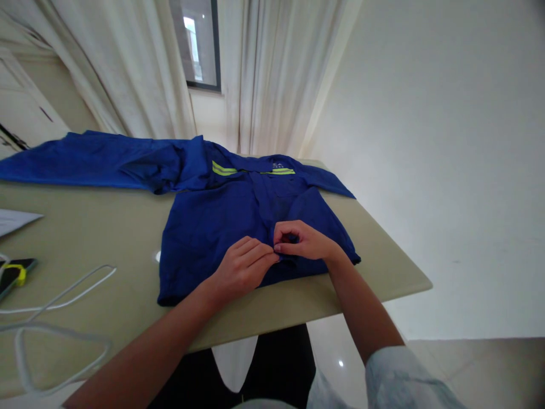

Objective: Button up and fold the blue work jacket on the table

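A blue work jacket (213, 216) with yellow-green stripes on its chest lies spread on the table, front side up, its collar end away from me. My left hand (247, 262) is closed on the jacket's front edge near the lower hem, fingertips pinched together. Touching it from the right, my right hand (304, 240) pinches the same edge between thumb and forefinger, the other fingers curled. Whatever small part sits between the fingertips, such as a fastener, is hidden.
Another blue garment (97, 162) lies along the table's far left. White cables (63, 304), a dark phone-like object (19, 275) with a yellow part, and white paper (17, 220) are at left. The table (392, 267) ends near the wall (460, 170); curtains (281, 74) hang behind.
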A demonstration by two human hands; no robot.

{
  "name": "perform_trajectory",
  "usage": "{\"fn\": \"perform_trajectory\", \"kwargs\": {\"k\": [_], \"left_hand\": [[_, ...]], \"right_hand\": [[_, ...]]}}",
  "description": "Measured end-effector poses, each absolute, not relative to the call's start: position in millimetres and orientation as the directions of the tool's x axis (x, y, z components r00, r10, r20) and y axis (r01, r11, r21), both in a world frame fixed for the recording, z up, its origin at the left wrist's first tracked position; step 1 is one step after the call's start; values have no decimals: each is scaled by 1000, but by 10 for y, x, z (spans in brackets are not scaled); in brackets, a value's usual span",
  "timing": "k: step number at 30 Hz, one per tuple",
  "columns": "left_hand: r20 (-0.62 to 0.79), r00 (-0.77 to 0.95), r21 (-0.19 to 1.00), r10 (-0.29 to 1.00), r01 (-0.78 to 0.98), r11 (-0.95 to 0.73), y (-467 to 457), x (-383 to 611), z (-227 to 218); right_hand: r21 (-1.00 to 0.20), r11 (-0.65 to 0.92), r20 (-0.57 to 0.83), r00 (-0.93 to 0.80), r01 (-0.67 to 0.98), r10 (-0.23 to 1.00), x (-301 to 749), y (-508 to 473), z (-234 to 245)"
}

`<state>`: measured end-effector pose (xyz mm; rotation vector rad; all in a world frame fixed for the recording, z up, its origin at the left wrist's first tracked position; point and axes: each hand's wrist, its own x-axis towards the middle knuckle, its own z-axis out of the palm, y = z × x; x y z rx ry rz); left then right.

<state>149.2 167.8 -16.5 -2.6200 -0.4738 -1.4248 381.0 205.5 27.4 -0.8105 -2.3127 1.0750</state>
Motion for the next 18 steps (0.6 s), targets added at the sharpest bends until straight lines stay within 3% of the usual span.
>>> {"fn": "perform_trajectory", "kwargs": {"k": [4, 7, 12, 15, 18], "left_hand": [[841, 515, 27, 164, 264, -964, 1454, 1605, -164], [819, 552, 30, 157, 232, -972, 1176, 1720, -181], [777, 593, 78, 208, 238, -968, 761, 1799, -290], [748, 621, 82, 233, 261, -962, 612, 1781, -344], [724, 655, 76, 218, 239, -968, 487, 1860, -500]], "right_hand": [[-652, 623, 267, -638, 432, 723, 3862, 2040, 349], [-543, 658, 272, -633, 521, 725, 3945, 2180, 343], [-304, 678, 91, -688, 669, 720, 3937, 2657, 257], [-144, 599, -36, -609, 787, 792, 3781, 2997, 188], [-63, 511, -53, -514, 857, 856, 3614, 3358, 129]]}}
